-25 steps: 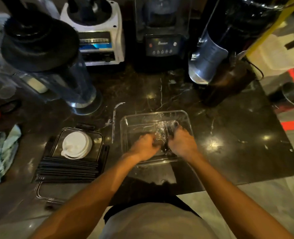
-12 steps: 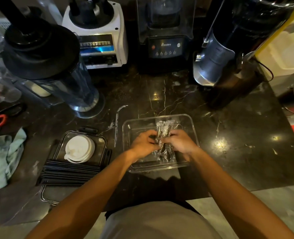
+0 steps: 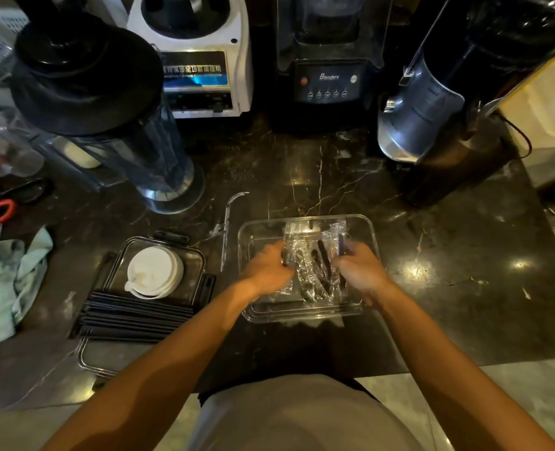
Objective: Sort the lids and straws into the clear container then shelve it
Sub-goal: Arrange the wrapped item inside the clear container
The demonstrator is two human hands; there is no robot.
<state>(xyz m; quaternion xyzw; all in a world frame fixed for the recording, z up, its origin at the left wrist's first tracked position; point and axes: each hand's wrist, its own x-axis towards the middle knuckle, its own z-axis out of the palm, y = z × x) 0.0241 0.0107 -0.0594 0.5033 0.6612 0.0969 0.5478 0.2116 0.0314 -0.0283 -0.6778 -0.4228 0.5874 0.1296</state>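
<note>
- Clear plastic makes up the container (image 3: 372,229), which sits on the dark tabletop (image 3: 448,255) right in front of the person.
- Wrapped black straws (image 3: 318,265) lie inside it, in shiny see-through wrappers.
- Left hand (image 3: 266,271) holds the left side of the bunch, with its fingers curled around the wrappers.
- Right hand (image 3: 360,271) holds the right side, fingers pinching a wrapped straw.
- To do this step well, I think the hands should lay the straws flat, all pointing the same way, and leave room for the lids.
- White lids (image 3: 155,271) sit in a stack inside a second clear box (image 3: 194,255), well apart on the left.
- More black straws (image 3: 132,320) lie in a row across the near side of that box.
- Blenders (image 3: 329,60) stand at the back, and a blue-green cloth (image 3: 5,275) lies far left.
</note>
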